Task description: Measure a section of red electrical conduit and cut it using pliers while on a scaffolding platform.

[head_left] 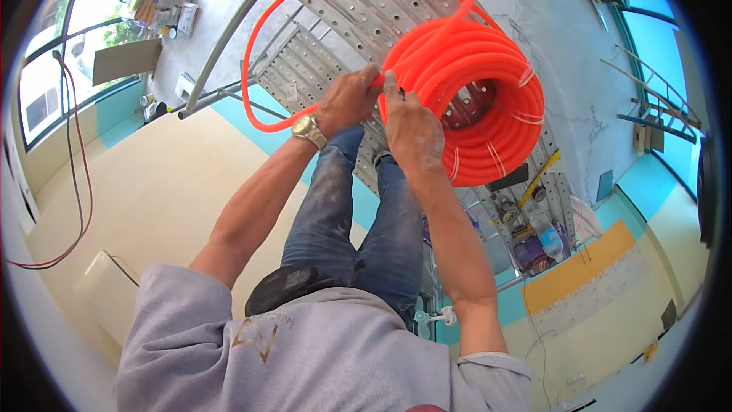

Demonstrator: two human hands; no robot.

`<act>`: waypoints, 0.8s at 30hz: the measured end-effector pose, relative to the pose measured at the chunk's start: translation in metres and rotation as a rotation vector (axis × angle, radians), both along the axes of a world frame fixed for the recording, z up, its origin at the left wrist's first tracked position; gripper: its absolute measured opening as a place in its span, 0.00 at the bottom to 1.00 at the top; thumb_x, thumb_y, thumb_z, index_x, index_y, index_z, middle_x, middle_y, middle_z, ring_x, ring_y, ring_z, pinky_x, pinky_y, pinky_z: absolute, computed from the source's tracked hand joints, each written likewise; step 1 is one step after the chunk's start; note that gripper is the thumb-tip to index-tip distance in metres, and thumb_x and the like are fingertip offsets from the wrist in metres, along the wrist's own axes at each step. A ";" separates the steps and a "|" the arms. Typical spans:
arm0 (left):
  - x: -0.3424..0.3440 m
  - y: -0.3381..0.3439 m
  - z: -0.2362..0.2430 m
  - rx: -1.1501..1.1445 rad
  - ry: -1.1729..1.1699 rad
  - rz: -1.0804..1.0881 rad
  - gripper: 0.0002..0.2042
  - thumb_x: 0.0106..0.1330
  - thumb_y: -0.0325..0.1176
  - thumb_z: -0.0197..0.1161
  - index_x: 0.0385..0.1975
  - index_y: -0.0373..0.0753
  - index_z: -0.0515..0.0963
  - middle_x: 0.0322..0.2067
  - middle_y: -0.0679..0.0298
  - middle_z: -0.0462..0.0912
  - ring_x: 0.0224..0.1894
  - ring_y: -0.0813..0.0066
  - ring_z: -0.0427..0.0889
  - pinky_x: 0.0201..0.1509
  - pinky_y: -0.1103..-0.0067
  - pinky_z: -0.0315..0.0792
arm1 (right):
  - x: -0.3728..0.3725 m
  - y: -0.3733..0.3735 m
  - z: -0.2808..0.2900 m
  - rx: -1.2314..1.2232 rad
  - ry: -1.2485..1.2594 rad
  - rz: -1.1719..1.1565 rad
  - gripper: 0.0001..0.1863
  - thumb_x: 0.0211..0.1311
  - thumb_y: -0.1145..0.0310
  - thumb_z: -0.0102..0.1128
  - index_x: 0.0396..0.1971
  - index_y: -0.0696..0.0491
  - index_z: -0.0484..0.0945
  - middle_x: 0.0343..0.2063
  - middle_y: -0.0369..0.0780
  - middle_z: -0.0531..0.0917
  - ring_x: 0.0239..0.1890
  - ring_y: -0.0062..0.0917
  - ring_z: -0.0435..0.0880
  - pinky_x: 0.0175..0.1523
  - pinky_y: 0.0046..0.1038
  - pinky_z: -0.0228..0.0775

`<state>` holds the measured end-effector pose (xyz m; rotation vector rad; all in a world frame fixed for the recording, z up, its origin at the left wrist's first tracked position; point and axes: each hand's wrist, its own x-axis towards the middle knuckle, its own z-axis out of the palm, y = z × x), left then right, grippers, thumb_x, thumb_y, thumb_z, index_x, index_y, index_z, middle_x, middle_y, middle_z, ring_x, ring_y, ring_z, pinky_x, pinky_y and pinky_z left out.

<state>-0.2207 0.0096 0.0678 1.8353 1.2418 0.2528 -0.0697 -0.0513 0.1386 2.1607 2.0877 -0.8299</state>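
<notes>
A thick coil of bright orange flexible tubing (499, 69) rests on a perforated metal scaffold platform, bound in places with thin pale ties. From its top, one loose length (252, 53) loops out to the left and curves back to my hands. My left hand (347, 99), with a metal watch on the wrist, is closed round this length. Close against it, at the coil's left side, my right hand (412, 130) has its fingers curled on the tubing. Between those fingers shows a small dark thing, too small to name.
Below the coil, a second platform part (560, 214) carries a water bottle (550, 243), a yellow strip and small items. A curved scaffold rail (229, 30) stands at the left. Cables (72, 130) hang by the window. Far below, the grey floor holds stacked goods (156, 8).
</notes>
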 end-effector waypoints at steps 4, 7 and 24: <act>-0.030 0.023 -0.003 0.026 0.085 0.005 0.10 0.67 0.34 0.64 0.37 0.34 0.74 0.26 0.44 0.82 0.32 0.42 0.83 0.33 0.59 0.75 | -0.004 -0.016 0.027 -0.038 0.018 0.051 0.30 0.65 0.71 0.56 0.68 0.54 0.65 0.37 0.48 0.83 0.33 0.39 0.89 0.33 0.36 0.83; -0.027 0.011 0.000 0.100 0.033 -0.057 0.10 0.67 0.34 0.64 0.37 0.34 0.73 0.27 0.44 0.82 0.33 0.42 0.83 0.35 0.59 0.75 | -0.004 -0.022 0.035 -0.155 -0.022 0.086 0.30 0.65 0.71 0.56 0.67 0.55 0.66 0.37 0.48 0.83 0.33 0.39 0.89 0.33 0.35 0.83; -0.041 0.022 0.002 -0.039 0.027 0.112 0.12 0.67 0.38 0.64 0.37 0.34 0.73 0.28 0.46 0.82 0.34 0.45 0.83 0.36 0.61 0.74 | -0.018 0.007 -0.011 0.151 0.333 -0.150 0.28 0.68 0.69 0.54 0.69 0.50 0.67 0.35 0.46 0.82 0.32 0.38 0.87 0.40 0.37 0.80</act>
